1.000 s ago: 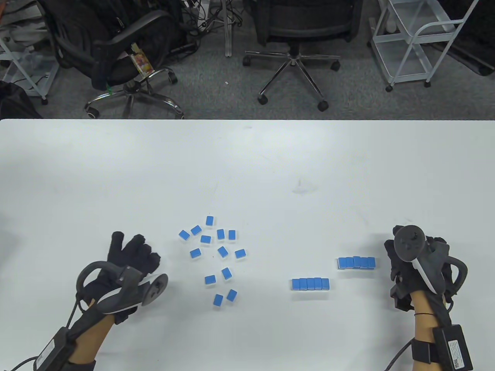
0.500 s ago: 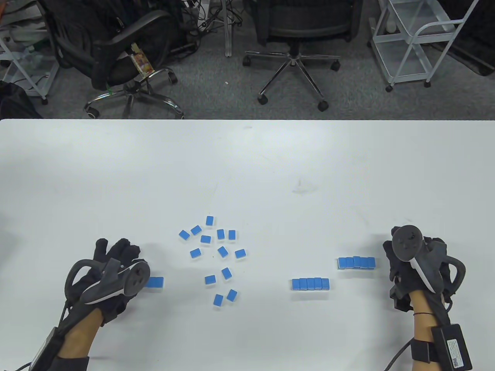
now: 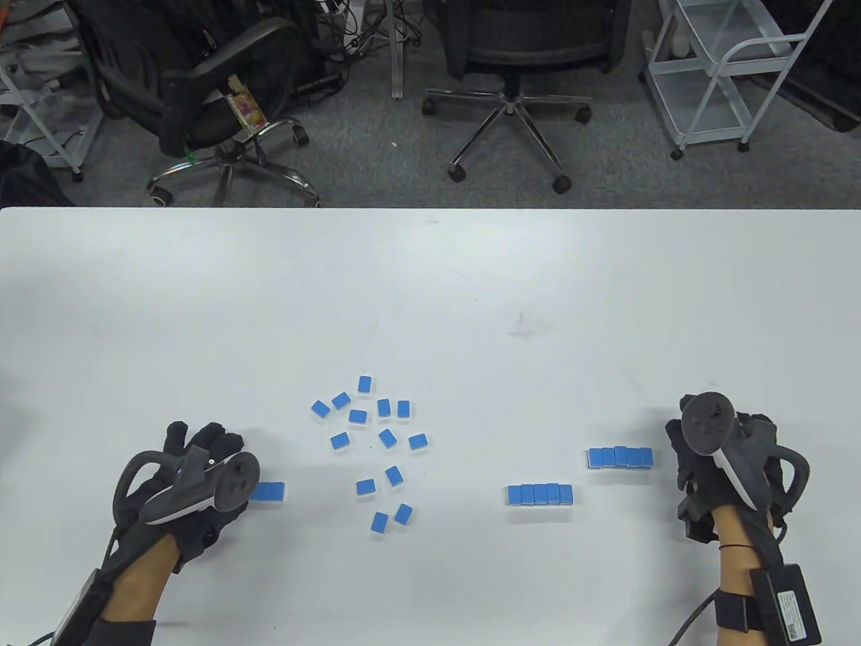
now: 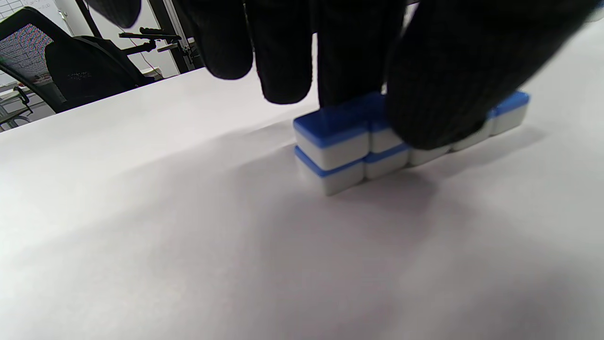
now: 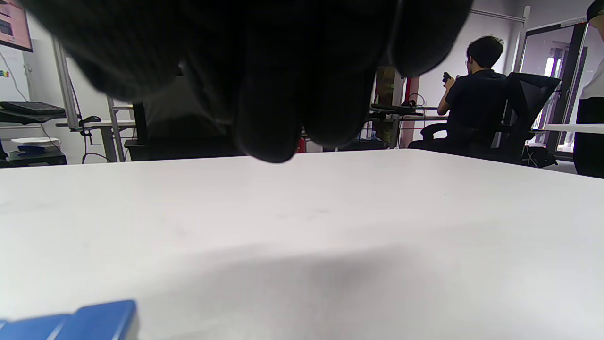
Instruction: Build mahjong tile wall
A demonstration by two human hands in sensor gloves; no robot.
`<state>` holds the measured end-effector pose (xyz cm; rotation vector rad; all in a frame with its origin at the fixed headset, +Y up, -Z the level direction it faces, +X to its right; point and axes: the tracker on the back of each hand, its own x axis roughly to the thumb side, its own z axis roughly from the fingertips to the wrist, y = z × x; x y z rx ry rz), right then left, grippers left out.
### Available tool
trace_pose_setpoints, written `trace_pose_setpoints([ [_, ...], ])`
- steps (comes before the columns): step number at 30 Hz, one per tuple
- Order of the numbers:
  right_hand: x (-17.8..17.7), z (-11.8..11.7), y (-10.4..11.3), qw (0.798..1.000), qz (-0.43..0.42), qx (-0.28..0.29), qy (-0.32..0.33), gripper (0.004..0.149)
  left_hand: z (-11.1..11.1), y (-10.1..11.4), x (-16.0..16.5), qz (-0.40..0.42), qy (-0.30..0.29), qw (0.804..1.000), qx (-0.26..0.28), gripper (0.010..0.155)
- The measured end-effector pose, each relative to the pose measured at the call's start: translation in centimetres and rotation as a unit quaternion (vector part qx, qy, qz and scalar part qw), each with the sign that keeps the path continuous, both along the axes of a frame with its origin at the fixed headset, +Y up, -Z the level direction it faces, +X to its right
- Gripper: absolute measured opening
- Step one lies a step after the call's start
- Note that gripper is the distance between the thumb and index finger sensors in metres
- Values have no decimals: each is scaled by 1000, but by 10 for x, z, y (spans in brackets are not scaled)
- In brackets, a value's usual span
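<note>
Several loose blue-backed mahjong tiles [image 3: 387,439] lie scattered left of centre in the table view. My left hand [image 3: 202,457] is over a short two-high row of tiles [image 4: 330,141]. Its fingers [image 4: 283,71] come down on the top tiles and the thumb [image 4: 439,108] presses the near side. Only the row's right end [image 3: 270,491] shows in the table view. A single-layer row [image 3: 540,494] and a taller row [image 3: 620,457] lie on the right. My right hand [image 3: 706,464] rests just right of the taller row, holding nothing. That row's end shows in the right wrist view [image 5: 80,321].
The white table [image 3: 430,289] stretches far back past the tiles. Office chairs [image 3: 511,60] and a white cart [image 3: 726,74] stand on the floor behind the table's far edge.
My left hand has moved left and towards me, uncovering the right end of the two-high row. The right hand and both right-side rows have not moved.
</note>
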<state>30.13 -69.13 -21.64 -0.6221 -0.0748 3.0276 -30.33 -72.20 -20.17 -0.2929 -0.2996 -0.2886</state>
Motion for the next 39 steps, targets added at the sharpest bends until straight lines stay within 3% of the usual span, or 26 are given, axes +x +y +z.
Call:
trace_pose_setpoints([
  [7, 0, 0, 0, 1000, -1, 0, 0, 54, -2, 8, -5, 76, 10, 997, -12, 68],
  [12, 1, 0, 1, 1000, -5, 2, -3, 54, -4, 24, -3, 114, 25, 993, 34, 67],
  [15, 0, 0, 1, 1000, -3, 1, -2, 54, -9, 24, 7, 120, 27, 992, 27, 65],
  [21, 0, 0, 2, 1000, -5, 4, 1, 54, -35, 21, 40, 42, 73, 995, 53, 61],
  [24, 0, 0, 2, 1000, -6, 5, 1, 54, -56, 18, 56, 20, 101, 995, 14, 60],
  [29, 0, 0, 2, 1000, -5, 3, 3, 54, -86, 10, 83, -25, 132, 991, -4, 61],
  [34, 0, 0, 2, 1000, -6, 5, 6, 54, -104, -3, 104, -46, 165, 985, -35, 66],
  [39, 0, 0, 2, 1000, -8, 4, 6, 54, -111, -12, 117, -63, 161, 985, -19, 64],
])
